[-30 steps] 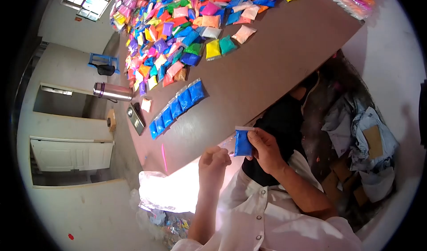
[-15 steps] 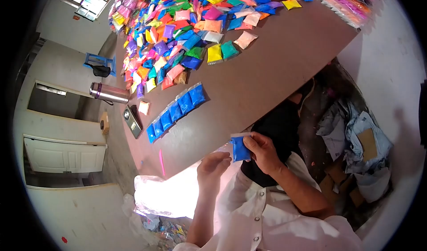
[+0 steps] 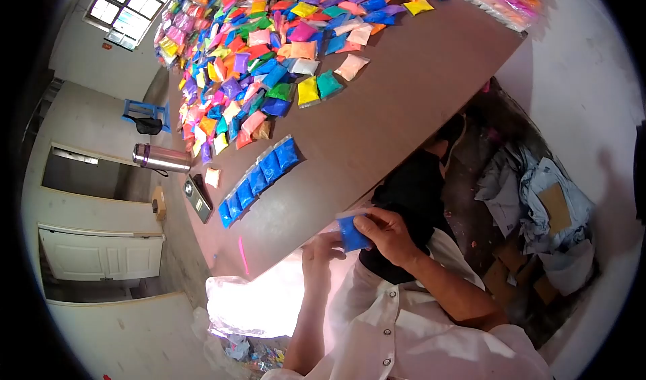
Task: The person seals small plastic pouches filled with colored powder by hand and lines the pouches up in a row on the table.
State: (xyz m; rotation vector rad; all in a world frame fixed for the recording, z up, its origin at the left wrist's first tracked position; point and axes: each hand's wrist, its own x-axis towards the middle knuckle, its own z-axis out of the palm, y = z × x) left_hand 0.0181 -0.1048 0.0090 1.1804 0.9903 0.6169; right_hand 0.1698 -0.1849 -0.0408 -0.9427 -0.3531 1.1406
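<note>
Over my lap, just off the table's near edge, my right hand (image 3: 385,234) pinches a small blue packet (image 3: 352,233) by its side. Close to the packet's left side is my left hand (image 3: 323,248), its fingers bent and partly blurred; whether they touch the packet or hold anything is unclear. A slanting row of several blue packets (image 3: 258,181) lies on the brown table (image 3: 377,111) beyond my hands. A pink strip (image 3: 243,255) rests near the table's left corner.
A large heap of coloured packets (image 3: 232,87) covers the far left of the table. A steel flask (image 3: 161,158), a phone (image 3: 198,197) and a pale packet (image 3: 212,177) are at the left edge. Bags and cardboard (image 3: 555,208) lie on the floor at right.
The blue packet has tilted and moved slightly left and down with my right hand. My left hand has come closer to its side. The view has shifted a little.
</note>
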